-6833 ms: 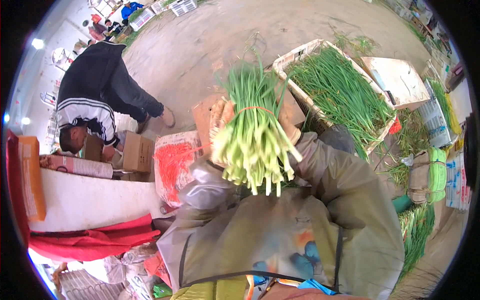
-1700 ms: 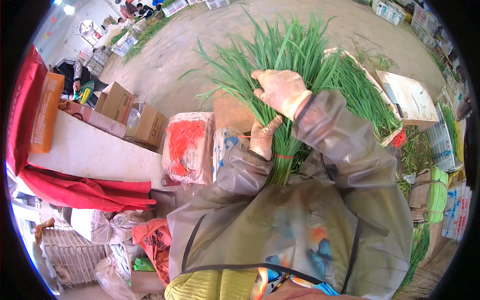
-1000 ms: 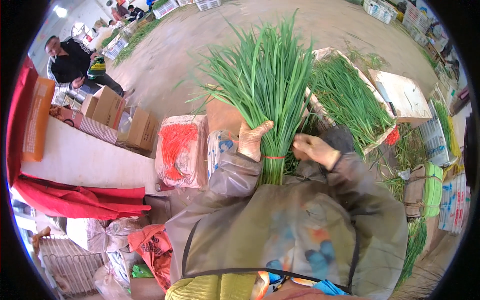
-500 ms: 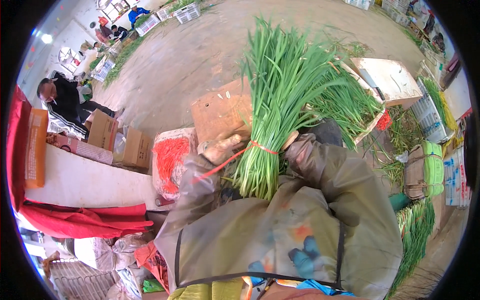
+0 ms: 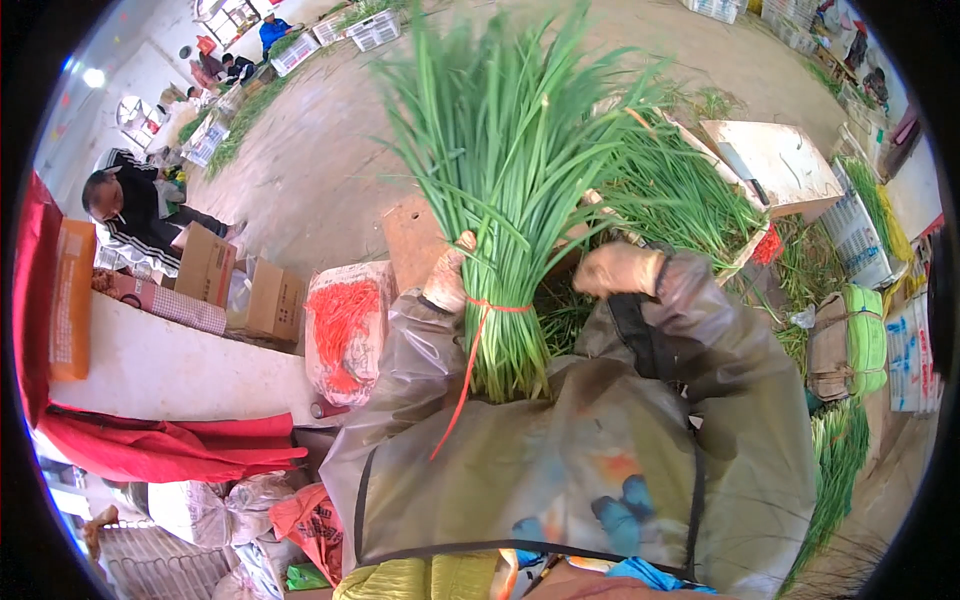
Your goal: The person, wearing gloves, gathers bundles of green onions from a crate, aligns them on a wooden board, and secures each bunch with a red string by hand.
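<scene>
- Right now a big bunch of green stalks (image 5: 520, 200) stands upright in front of the person's chest, pale cut ends down, leafy tops fanning out toward the top of the view.
- An orange band (image 5: 497, 305) circles the bunch low down, and one loose end trails down over the plastic apron (image 5: 560, 470).
- Left hand (image 5: 447, 282) is pressed against the left side of the bunch at the band, fingers curled around the stalks, gripping them.
- Right hand (image 5: 618, 268) sits just beside the bunch on its right, closed into a loose fist; whether it pinches any stalks, I cannot tell.
- Behind the bunch, a crate (image 5: 745, 255) lies piled with more green stalks.
- Just left of the left hand rests a white sack with orange bands (image 5: 342, 325) inside.
- Further left, brown cardboard boxes (image 5: 245, 290) stand along a white counter (image 5: 160, 365), with red cloth (image 5: 170, 445) draped at its lower edge.
- Far left, another person in a dark striped top (image 5: 125, 205) crouches on the ground.
- Over on the right, tied green bundles (image 5: 865, 335) are stacked near more crates.
</scene>
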